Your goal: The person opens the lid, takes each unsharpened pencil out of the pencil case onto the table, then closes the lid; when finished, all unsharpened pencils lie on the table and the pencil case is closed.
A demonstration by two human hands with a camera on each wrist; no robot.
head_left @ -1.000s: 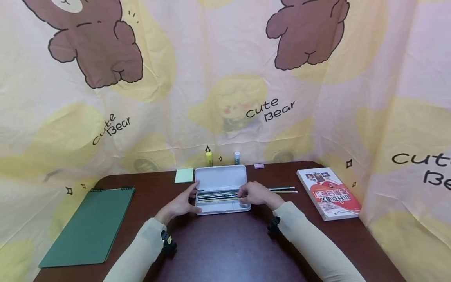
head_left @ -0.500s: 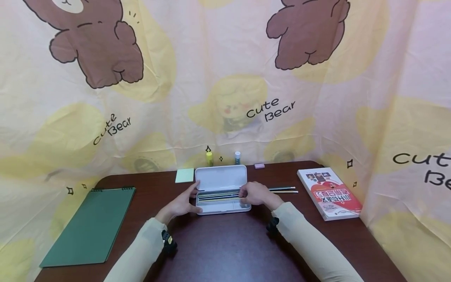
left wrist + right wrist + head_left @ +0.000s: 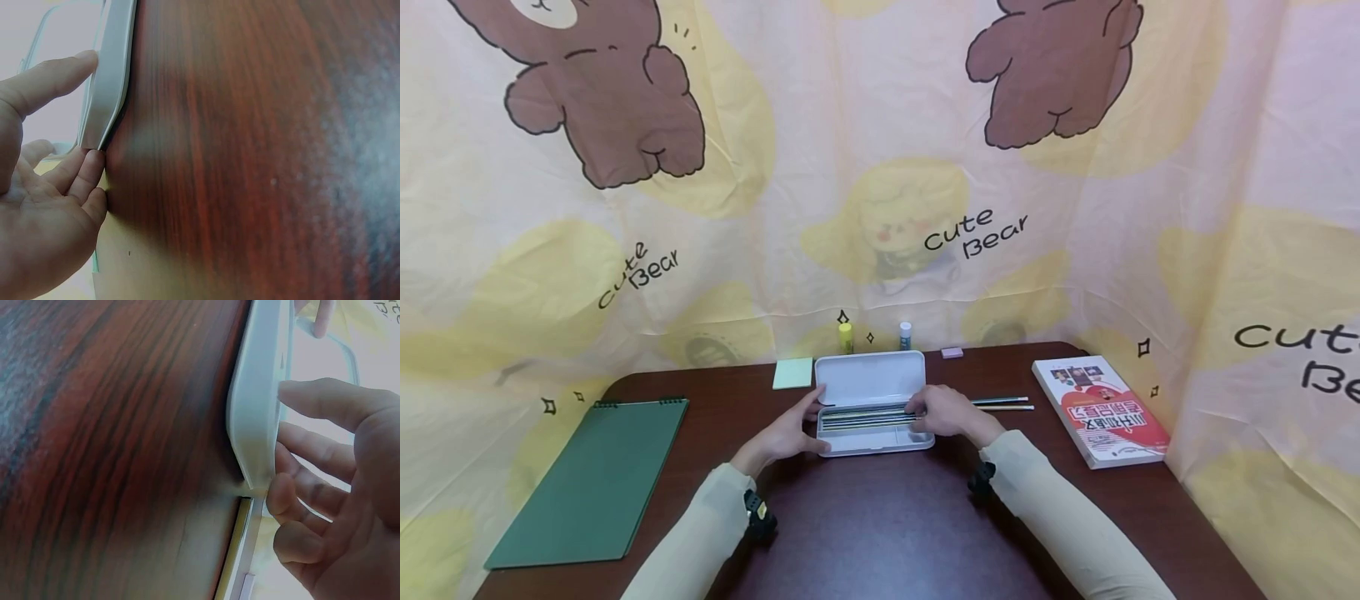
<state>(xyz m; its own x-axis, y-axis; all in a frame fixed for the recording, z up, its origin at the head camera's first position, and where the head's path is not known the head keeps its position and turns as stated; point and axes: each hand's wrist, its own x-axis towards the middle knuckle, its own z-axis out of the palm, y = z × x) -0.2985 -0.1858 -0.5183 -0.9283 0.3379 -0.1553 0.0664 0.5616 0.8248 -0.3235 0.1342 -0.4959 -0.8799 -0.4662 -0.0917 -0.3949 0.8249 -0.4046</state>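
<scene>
A white pencil case (image 3: 872,442) lies on the table with its lid (image 3: 870,379) raised at the back. Several pencils (image 3: 865,416) lie lengthwise in its back part. My left hand (image 3: 782,429) holds the case's left end, the thumb at the front rim and the fingers farther back, as the left wrist view also shows. Over the right end, my right hand (image 3: 946,412) has its thumb and curled fingers around the pencils' ends; the contact itself is hidden. In the right wrist view, the right thumb (image 3: 319,397) lies at the case's rim. Two loose pencils (image 3: 1007,404) lie right of that hand.
A green spiral pad (image 3: 591,483) lies at the left and a book (image 3: 1101,412) at the right. Behind the case are sticky notes (image 3: 792,373), a yellow marker-like bottle (image 3: 846,338), a glue stick (image 3: 905,337) and a pink eraser (image 3: 952,353). A printed curtain (image 3: 760,267) encloses the table.
The nearest pencil in the case has shifted slightly back toward the others. My right fingers have moved a little; the left hand holds its place at the case.
</scene>
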